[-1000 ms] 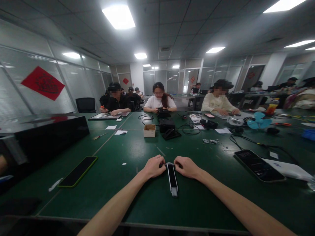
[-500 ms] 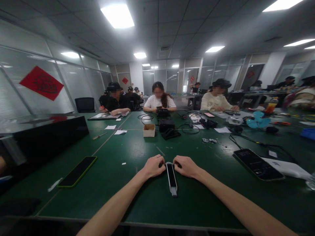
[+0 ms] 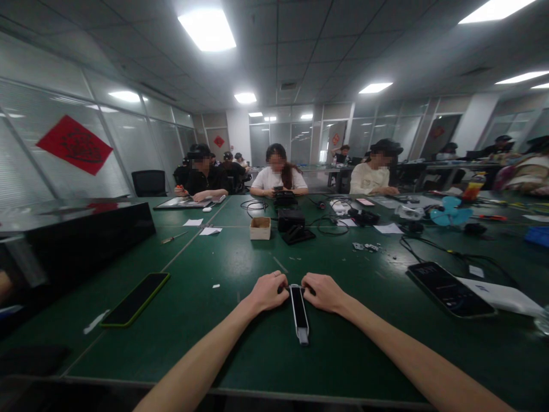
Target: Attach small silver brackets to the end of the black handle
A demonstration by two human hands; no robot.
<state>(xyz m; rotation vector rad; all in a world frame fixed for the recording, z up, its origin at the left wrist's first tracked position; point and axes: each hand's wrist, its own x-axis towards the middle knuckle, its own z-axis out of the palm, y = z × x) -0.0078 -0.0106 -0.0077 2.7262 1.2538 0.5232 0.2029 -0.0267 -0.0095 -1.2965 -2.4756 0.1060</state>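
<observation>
A slim device with a black face and a pale grey frame (image 3: pixel 299 312) lies on the green table (image 3: pixel 257 366), its narrow grey end toward me. My left hand (image 3: pixel 271 290) rests at the left of its far end, fingers curled in. On the other side, my right hand (image 3: pixel 322 292) is curled the same way, close to the far end. Small dark bits show at the fingertips of both hands, too small to make out, and whether the fingers grip them is hidden.
A green-edged phone (image 3: pixel 136 299) lies left, a black phone (image 3: pixel 450 289) right. Beyond my hands stand a small open box (image 3: pixel 259 228) and black equipment (image 3: pixel 291 220). Cables and a blue fan (image 3: pixel 451 212) are at the right. People sit across the table.
Both hands and the slim device keep their places. Across the table at the right, the seated person's head has turned and an outstretched hand has drawn in.
</observation>
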